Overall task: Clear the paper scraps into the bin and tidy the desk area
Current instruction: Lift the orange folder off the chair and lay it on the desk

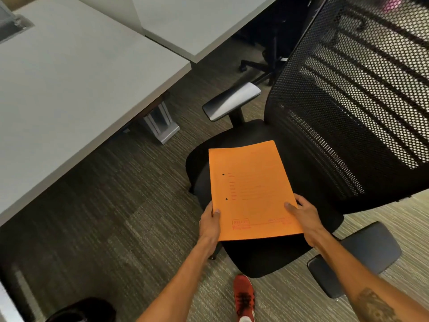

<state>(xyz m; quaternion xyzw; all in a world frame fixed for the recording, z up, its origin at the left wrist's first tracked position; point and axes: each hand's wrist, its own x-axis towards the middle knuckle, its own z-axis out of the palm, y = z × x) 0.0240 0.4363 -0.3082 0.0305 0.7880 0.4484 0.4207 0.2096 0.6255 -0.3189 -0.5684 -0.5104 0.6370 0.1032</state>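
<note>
An orange paper folder (251,189) with red print and two punch holes is held flat over the black seat (267,254) of an office chair. My left hand (210,223) grips its near left edge, thumb on top. Its near right edge is gripped by my right hand (304,217), thumb also on top. No paper scraps or bin can be made out in view.
A grey desk (76,89) fills the left, a second desk (197,24) stands behind it. The chair's mesh back (352,101) rises at right, with armrests (232,101) on both sides. My red shoe (243,298) is on the carpet. A dark object (81,310) sits at bottom left.
</note>
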